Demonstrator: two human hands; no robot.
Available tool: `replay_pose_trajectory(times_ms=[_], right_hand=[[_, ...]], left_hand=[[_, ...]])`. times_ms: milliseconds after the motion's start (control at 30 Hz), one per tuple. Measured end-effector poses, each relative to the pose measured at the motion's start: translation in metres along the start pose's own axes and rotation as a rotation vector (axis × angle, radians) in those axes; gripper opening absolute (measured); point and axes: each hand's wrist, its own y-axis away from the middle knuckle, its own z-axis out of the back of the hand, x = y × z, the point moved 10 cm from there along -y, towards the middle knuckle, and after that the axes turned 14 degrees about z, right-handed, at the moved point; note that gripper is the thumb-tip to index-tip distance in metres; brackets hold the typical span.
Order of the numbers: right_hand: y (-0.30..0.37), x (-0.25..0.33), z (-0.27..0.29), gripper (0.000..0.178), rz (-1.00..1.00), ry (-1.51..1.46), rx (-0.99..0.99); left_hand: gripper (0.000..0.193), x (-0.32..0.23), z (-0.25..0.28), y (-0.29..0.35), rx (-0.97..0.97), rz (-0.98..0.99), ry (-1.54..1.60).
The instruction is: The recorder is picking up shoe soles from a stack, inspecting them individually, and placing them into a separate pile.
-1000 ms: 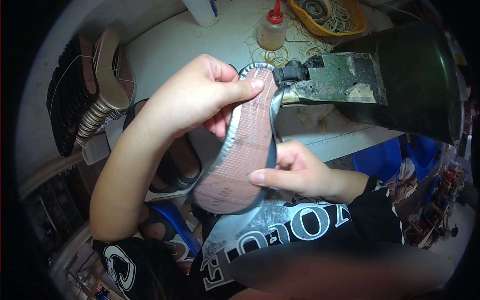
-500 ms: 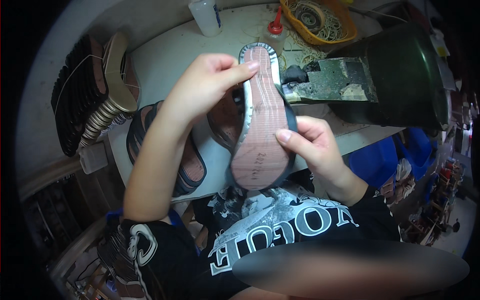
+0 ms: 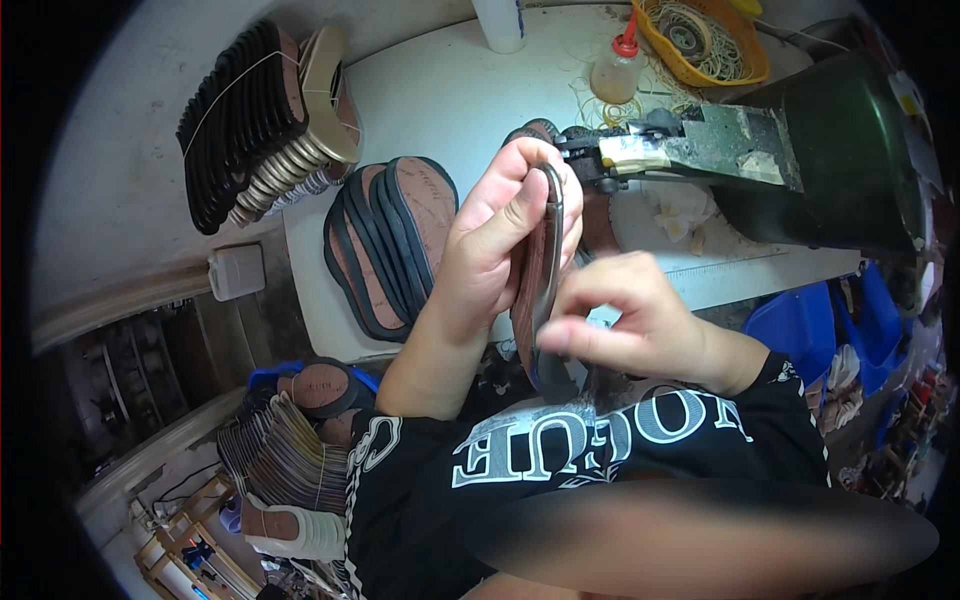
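Note:
A shoe insole with a pinkish-brown underside and a dark, shiny wrapped edge stands nearly edge-on in front of my chest. My left hand is closed round its upper end, thumb lying along the near face. Lower down, my right hand has its fingers curled, with thumb and forefinger at the insole's right edge; the exact grip is partly hidden. Behind my hands, the dark arm of a machine reaches in from the right. Left of my left hand, a pile of dark-edged insoles lies on the white table.
Tied bundles of black and beige insoles lean at the back left. A red-tipped bottle stands near an orange basket of string and tape. More insoles sit low on the left. Blue chairs are at right.
The insole has turned from its pinkish-brown underside facing me to nearly edge-on. My right hand has shifted along its edge. The view has moved, showing more of the insole piles at left.

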Motion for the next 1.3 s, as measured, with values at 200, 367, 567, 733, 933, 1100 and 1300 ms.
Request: replay_pose_trajectory(times_ms=[200,367,567,733,933,1100,1300], right_hand=[[0.000,0.004,0.020,0.019,-0.083,-0.062,-0.192],[-0.001,0.001,0.027,0.023,-0.176,-0.235,-0.254],[-0.012,0.009,0.038,0.025,-0.080,-0.295,-0.241],[-0.019,0.013,0.031,0.015,-0.048,-0.071,-0.134],[-0.007,0.011,0.008,0.026,0.078,-0.067,0.001],[0.002,-0.002,0.000,0.015,-0.048,0.014,0.006],[0.013,-0.017,-0.005,0.024,-0.126,0.054,0.103]], left_hand=[[0.029,0.000,-0.012,0.008,0.031,-0.040,-0.103],[0.026,-0.003,-0.021,0.008,0.116,-0.042,-0.149],[0.025,-0.023,-0.028,0.006,-0.047,-0.191,-0.654],[0.025,-0.030,-0.020,0.002,-0.029,-0.245,-0.484],[0.033,-0.030,-0.027,-0.008,0.350,-0.104,0.151],[0.031,-0.040,-0.039,0.003,0.493,-0.139,0.159],[0.031,-0.045,-0.039,0.006,0.515,-0.161,0.152]])
